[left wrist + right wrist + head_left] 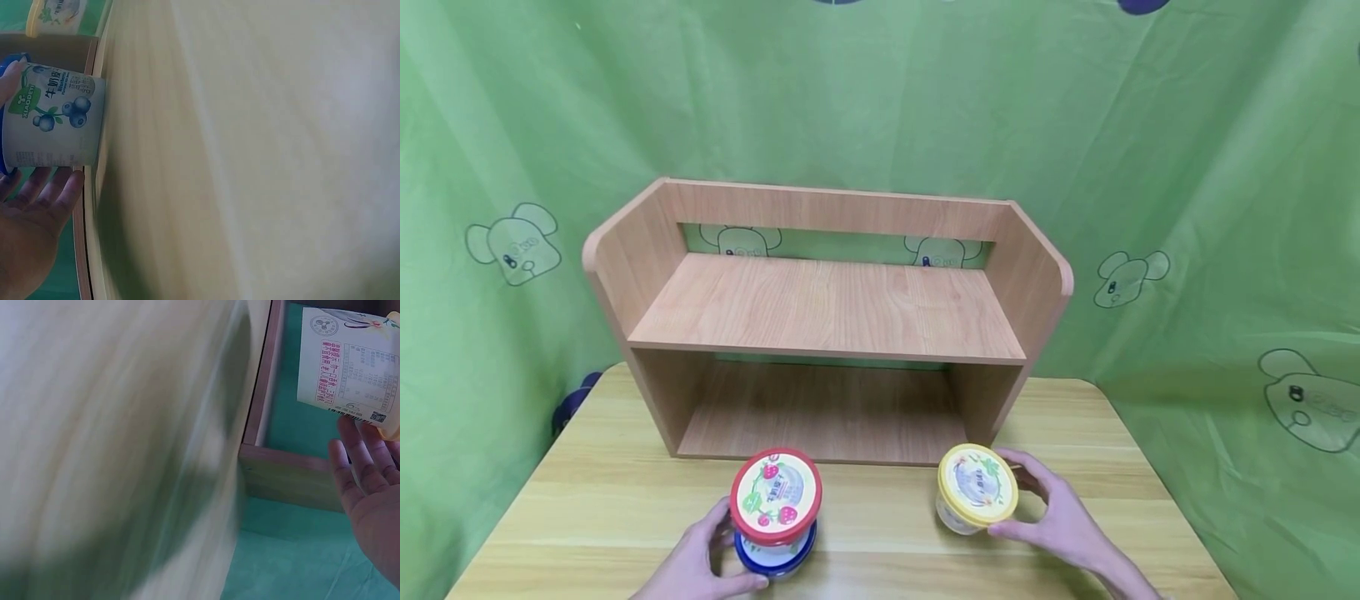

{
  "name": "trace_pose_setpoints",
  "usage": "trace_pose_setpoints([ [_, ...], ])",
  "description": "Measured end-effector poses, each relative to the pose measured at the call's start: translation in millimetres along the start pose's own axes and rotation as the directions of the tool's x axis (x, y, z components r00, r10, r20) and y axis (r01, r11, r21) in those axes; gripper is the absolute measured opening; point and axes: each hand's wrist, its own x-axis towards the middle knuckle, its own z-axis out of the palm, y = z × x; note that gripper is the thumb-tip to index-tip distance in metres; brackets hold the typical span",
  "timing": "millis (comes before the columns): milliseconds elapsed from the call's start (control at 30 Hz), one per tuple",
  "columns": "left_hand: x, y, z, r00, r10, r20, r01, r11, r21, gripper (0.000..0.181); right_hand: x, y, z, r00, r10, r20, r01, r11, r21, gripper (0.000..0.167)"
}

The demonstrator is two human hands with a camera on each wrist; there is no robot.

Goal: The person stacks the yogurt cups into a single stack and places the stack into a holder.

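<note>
My left hand (703, 557) grips a blue-lidded tub (56, 119) printed with blueberries, its thumb and fingers on opposite sides. On top of that tub sits a red-lidded tub (775, 497) with strawberries on its lid; it falls outside the left wrist view. To the right, a yellow-lidded tub (977, 483) is held by my right hand (1063, 518), thumb in front and fingers behind. Its white side, with a printed label and barcode, faces the right wrist view. Whether the tubs touch the table is hard to tell.
A two-level wooden shelf (827, 304) stands at the back of the light wooden table (880, 521), just beyond both hands. Its side panels rise above the upper board. Green cloth (880, 100) with cartoon animal prints hangs behind and on both sides.
</note>
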Motion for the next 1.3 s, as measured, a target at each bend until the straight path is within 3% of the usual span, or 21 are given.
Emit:
trace_pose_setpoints([
  [367, 0.9, 1.7, 1.8, 0.999, -0.043, -0.003, 0.043, 0.999, -0.014, 0.11, 9.3, -19, 5, 1.0, -0.011, -0.023, 0.012, 1.0, 0.022, 0.093],
  [933, 1.1, 2.7, 1.4, 0.999, -0.035, -0.003, 0.035, 0.999, -0.016, 0.11, 29.8, -52, 10, 0.993, -0.11, -0.031, 0.113, 0.989, 0.1, 0.095],
  [1300, 1.4, 1.2, 0.5, 0.999, -0.025, -0.02, 0.026, 1.0, 0.01, 0.112, 44.4, -71, 17, 0.99, -0.137, -0.027, 0.139, 0.979, 0.151, 0.095],
])
